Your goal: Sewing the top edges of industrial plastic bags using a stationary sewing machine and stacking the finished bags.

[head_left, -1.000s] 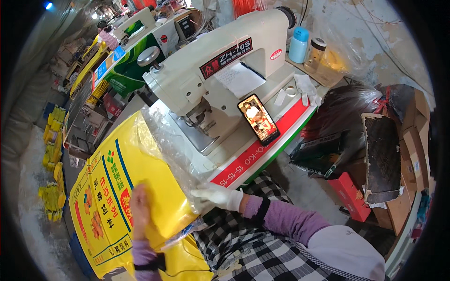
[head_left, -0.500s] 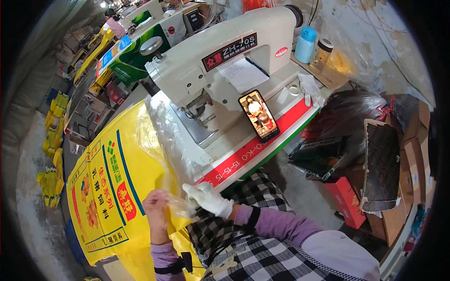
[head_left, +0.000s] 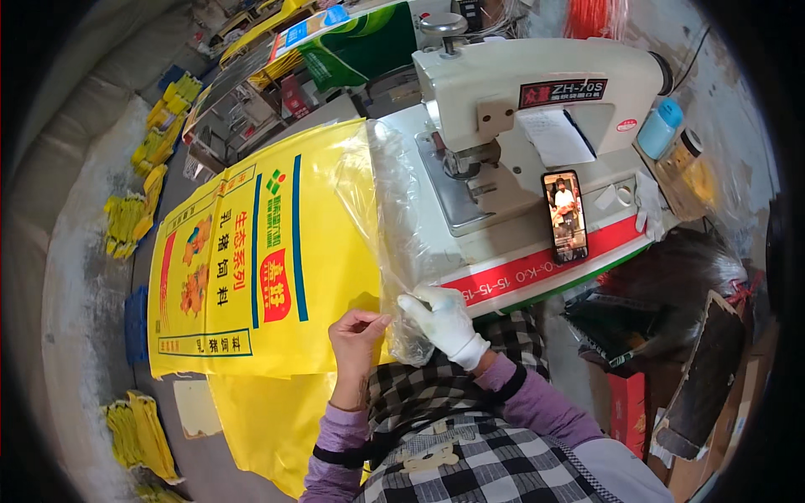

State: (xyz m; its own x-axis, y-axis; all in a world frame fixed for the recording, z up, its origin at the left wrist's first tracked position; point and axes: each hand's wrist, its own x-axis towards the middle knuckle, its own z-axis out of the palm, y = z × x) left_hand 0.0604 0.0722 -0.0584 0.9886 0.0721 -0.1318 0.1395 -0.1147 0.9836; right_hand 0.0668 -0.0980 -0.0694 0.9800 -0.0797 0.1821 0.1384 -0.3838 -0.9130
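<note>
A yellow printed woven bag (head_left: 335, 218) lies flat on the left. A clear plastic liner (head_left: 401, 201) sticks out of its right-hand edge, crumpled toward the near end. My bare left hand (head_left: 356, 335) pinches at the bag's near right corner, where liner and bag edge meet; exactly which layer sits between its fingertips is hard to see. My right hand (head_left: 449, 325), in a white glove, is closed on the clear liner just right of it. Beyond both hands stands a cream sewing machine (head_left: 545, 75), its needle area (head_left: 474, 163) apart from the bag.
A phone (head_left: 566, 216) with a lit screen leans on the machine's table edge, near a paper sheet with a pen (head_left: 558, 138). A blue bottle (head_left: 660, 128) and a jar (head_left: 679, 155) stand far right. Cardboard (head_left: 700, 377) is at right; folded yellow bags (head_left: 138, 436) lie at left.
The view has swung left, so the machine and phone sit farther right. Both hands have drawn close together at the liner's near end, and the bag's near right corner lies flatter.
</note>
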